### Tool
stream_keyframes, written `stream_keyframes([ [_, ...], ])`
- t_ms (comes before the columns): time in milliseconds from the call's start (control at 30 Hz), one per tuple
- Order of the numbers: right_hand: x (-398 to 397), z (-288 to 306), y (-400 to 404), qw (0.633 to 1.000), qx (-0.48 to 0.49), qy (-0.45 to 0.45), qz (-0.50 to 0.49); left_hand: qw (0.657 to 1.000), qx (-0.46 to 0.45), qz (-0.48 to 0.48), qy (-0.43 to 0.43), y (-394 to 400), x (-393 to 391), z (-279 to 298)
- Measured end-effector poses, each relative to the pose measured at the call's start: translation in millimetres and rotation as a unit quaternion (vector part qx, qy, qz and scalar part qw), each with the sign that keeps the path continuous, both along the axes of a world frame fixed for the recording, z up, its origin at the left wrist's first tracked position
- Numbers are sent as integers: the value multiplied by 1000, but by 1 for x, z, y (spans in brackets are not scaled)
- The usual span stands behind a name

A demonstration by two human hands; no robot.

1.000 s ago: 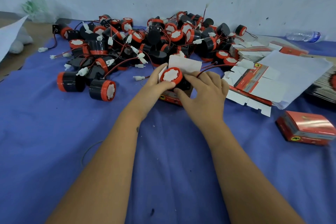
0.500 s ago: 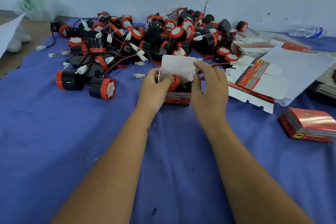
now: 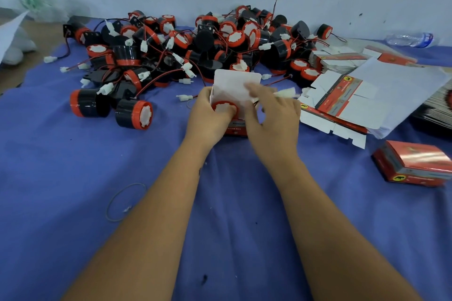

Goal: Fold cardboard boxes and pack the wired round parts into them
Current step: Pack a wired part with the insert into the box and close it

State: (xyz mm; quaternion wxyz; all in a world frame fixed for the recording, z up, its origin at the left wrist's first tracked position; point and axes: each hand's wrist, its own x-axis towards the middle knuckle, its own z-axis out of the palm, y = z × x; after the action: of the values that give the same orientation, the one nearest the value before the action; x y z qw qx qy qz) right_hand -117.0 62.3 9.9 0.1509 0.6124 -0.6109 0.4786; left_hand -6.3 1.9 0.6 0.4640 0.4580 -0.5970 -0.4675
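Observation:
A small red cardboard box (image 3: 236, 129) stands on the blue cloth with its white lid flap (image 3: 234, 84) up. A black round part with a red and white face (image 3: 224, 107) sits in the box's open top. My left hand (image 3: 208, 117) grips the box's left side, thumb on the part. My right hand (image 3: 272, 115) is blurred over the box's right side, and the part's white wire plug (image 3: 286, 93) sticks out beyond its fingers. A big pile of the same wired round parts (image 3: 195, 49) lies behind.
Flat unfolded boxes (image 3: 337, 100) and white paper (image 3: 401, 95) lie at the right. A closed red box (image 3: 415, 164) sits near the right edge. Two loose parts (image 3: 134, 113) lie left of my hands. A water bottle (image 3: 411, 39) rests by the wall, a wire loop (image 3: 122, 201) on the cloth.
The round part went from above the box down into its opening. My right hand shifted over the box's right side with the wire and plug.

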Motion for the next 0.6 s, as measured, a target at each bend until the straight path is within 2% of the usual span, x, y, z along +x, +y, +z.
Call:
stream_keyframes([
  [67,1,3,2,990,-60,-123,29,1000,0,9,-10,-1,0,-1],
  [133,2,5,4,973,-100,-202,51,1000,-3,19,-16,-2,-1,-1],
  [267,4,8,7,952,-124,-265,88,999,-11,35,-23,-2,-2,-2],
  [367,2,10,9,937,-89,-295,163,999,-22,43,-26,-2,-2,-2],
  [467,5,8,8,957,12,-246,155,999,-24,40,-20,-1,-1,-2],
  [533,6,3,3,986,47,-129,96,999,-25,38,-18,-1,0,-3],
  [600,7,-2,-2,998,42,-30,33,999,-27,34,-15,-1,0,-3],
])
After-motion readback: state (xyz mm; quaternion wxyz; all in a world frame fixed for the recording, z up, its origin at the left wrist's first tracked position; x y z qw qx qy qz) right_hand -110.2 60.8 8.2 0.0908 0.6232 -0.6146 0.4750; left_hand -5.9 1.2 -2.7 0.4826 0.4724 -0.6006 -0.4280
